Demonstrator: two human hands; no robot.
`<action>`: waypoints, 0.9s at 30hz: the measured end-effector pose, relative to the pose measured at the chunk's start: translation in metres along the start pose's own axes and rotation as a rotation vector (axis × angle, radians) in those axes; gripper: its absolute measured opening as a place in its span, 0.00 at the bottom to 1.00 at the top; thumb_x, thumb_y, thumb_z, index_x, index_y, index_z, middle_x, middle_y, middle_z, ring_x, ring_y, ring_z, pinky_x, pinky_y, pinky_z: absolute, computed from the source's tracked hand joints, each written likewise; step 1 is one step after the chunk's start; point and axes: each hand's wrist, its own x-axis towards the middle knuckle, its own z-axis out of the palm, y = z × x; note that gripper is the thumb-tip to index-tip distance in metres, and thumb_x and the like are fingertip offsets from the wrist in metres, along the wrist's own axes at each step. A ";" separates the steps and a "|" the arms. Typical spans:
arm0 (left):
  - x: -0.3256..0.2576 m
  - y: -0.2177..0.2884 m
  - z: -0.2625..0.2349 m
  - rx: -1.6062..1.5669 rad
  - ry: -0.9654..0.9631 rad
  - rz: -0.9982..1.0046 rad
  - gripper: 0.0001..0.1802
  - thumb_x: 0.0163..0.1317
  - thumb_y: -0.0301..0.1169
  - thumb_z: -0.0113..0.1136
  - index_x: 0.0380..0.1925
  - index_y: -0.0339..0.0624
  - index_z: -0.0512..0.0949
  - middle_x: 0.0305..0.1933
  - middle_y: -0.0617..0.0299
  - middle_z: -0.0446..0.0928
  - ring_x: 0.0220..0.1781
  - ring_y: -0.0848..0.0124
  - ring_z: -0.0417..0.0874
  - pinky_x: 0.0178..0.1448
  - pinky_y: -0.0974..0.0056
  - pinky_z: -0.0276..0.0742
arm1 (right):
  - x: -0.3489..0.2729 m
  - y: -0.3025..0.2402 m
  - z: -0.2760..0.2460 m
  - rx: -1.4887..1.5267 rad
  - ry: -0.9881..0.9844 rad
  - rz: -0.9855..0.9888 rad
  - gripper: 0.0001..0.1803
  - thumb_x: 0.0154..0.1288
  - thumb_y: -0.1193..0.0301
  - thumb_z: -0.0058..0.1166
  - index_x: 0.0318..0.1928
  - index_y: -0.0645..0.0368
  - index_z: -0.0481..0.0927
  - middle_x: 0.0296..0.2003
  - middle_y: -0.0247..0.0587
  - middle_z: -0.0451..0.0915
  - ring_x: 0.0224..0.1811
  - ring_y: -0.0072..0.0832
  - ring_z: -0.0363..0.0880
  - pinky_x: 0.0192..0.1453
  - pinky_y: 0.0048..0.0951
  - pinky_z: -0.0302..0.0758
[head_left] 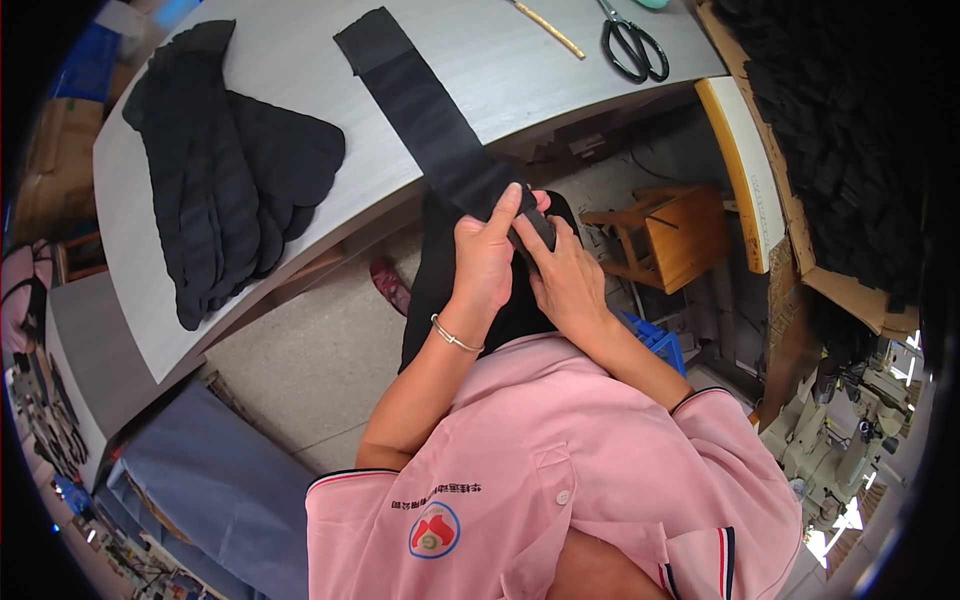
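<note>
A long black sock (425,115) stretches from the table down over its near edge toward my lap, its cuff end flat on the tabletop. My left hand (484,258) pinches the near end, thumb on top. Close beside it, my right hand (568,278) is closed on the same end, with its fingers bent over the fabric. The fingertips of both hands nearly meet, and the toe part is partly hidden by them. On the table to the left lies an overlapping pile of black socks (215,190).
Black-handled scissors (634,50) and a thin yellowish stick (548,28) lie at the far right of the grey table (290,60). A cardboard box (860,295) full of black pieces stands on the right. Beneath are a wooden stool (685,240) and a blue crate (655,345).
</note>
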 end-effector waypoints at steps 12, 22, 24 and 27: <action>-0.002 0.002 -0.003 -0.009 -0.122 -0.021 0.22 0.73 0.40 0.58 0.53 0.30 0.76 0.53 0.50 0.81 0.58 0.66 0.80 0.64 0.61 0.76 | 0.023 0.000 0.000 0.087 0.011 0.026 0.36 0.58 0.78 0.55 0.69 0.41 0.67 0.43 0.57 0.77 0.35 0.50 0.81 0.36 0.45 0.79; -0.003 -0.005 -0.005 0.117 -0.078 0.048 0.19 0.71 0.37 0.61 0.51 0.31 0.77 0.46 0.52 0.84 0.49 0.64 0.85 0.55 0.61 0.81 | 0.009 -0.012 0.000 0.069 -0.076 0.084 0.34 0.55 0.78 0.58 0.65 0.53 0.68 0.41 0.59 0.77 0.35 0.52 0.82 0.35 0.46 0.79; 0.000 0.000 -0.006 0.088 -0.109 0.035 0.19 0.71 0.37 0.60 0.50 0.31 0.77 0.46 0.52 0.83 0.49 0.65 0.85 0.56 0.61 0.81 | 0.028 -0.015 0.009 0.153 0.053 0.065 0.18 0.60 0.73 0.56 0.51 0.60 0.75 0.31 0.59 0.78 0.30 0.55 0.82 0.31 0.49 0.77; 0.000 0.003 -0.005 0.036 -0.136 0.015 0.19 0.71 0.38 0.60 0.50 0.31 0.77 0.47 0.52 0.83 0.51 0.66 0.84 0.58 0.60 0.80 | 0.037 -0.017 0.010 0.098 0.078 0.071 0.16 0.61 0.71 0.55 0.50 0.60 0.76 0.28 0.59 0.78 0.27 0.54 0.81 0.29 0.50 0.77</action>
